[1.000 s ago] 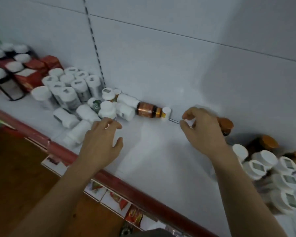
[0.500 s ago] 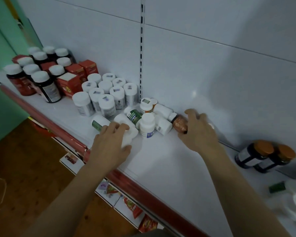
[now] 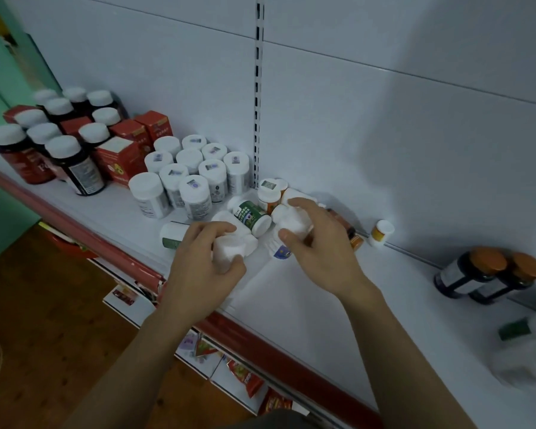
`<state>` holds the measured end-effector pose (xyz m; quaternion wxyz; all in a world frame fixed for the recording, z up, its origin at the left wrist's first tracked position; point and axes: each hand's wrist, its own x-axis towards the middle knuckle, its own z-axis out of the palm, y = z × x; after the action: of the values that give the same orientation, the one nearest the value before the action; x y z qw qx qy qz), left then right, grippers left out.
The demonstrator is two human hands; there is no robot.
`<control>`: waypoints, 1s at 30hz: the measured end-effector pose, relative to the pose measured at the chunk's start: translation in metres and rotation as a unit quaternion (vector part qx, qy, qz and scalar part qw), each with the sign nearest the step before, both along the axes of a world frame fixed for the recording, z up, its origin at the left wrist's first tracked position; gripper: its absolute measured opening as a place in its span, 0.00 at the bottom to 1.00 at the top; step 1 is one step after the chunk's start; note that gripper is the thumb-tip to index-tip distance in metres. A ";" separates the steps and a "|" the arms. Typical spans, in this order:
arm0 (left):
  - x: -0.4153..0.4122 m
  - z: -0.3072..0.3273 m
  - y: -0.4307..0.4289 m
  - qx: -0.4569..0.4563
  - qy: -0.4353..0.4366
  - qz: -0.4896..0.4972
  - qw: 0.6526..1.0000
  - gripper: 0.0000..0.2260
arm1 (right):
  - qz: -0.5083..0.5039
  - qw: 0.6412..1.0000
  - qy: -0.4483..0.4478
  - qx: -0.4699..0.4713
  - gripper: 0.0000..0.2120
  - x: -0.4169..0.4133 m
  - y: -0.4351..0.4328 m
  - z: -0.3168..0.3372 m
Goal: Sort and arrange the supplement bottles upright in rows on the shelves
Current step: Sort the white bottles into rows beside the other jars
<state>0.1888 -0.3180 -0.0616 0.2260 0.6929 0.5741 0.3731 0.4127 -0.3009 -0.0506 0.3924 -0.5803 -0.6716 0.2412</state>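
Note:
A heap of fallen white supplement bottles lies mid-shelf. My left hand (image 3: 201, 258) grips a lying white bottle (image 3: 234, 247) at the heap's front. My right hand (image 3: 317, 243) curls round another white bottle (image 3: 291, 222) just to the right. Between them a green-labelled bottle (image 3: 251, 216) lies on its side. A small upright bottle with an orange label (image 3: 268, 193) stands behind. An amber bottle (image 3: 342, 222) lies partly hidden under my right hand. A small yellow-labelled bottle (image 3: 382, 232) stands by the back wall.
Upright white bottles (image 3: 195, 171) stand in rows left of the heap, with red boxes (image 3: 121, 153) and dark white-capped bottles (image 3: 72, 165) further left. Two dark orange-capped bottles (image 3: 489, 274) lie at the right. The shelf's red front edge (image 3: 260, 345) runs below my wrists.
My right hand moved left off the amber bottle and now curls round a white bottle. My left hand closed round its white bottle. The view shifted left.

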 end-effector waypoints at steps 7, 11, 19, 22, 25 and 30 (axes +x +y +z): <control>0.020 0.026 0.001 -0.256 -0.511 -0.044 0.819 0.18 | -0.167 0.968 0.187 0.005 0.17 0.026 -0.037 0.005; 0.050 0.030 -0.001 -0.415 -0.632 -0.117 0.644 0.26 | -0.244 0.951 0.182 0.057 0.16 0.057 -0.061 0.015; 0.140 0.027 -0.011 -0.477 -0.580 -0.344 0.564 0.38 | -0.365 0.918 0.114 0.110 0.18 0.127 -0.133 0.041; 0.181 0.027 -0.024 -0.420 -0.436 -0.378 0.700 0.34 | -0.384 0.914 0.068 0.112 0.16 0.155 -0.165 0.050; 0.218 0.016 -0.043 -0.307 -0.212 -0.413 0.831 0.27 | -0.385 0.919 0.003 0.085 0.19 0.179 -0.201 0.052; 0.270 -0.009 -0.068 -0.220 -0.072 -0.430 0.873 0.27 | -0.433 0.898 0.007 0.082 0.18 0.201 -0.248 0.052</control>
<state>0.4587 -0.3859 -0.0707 0.5515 0.7748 0.2692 0.1522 0.6141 -0.5492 0.0012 0.5086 -0.7780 -0.3690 -0.0042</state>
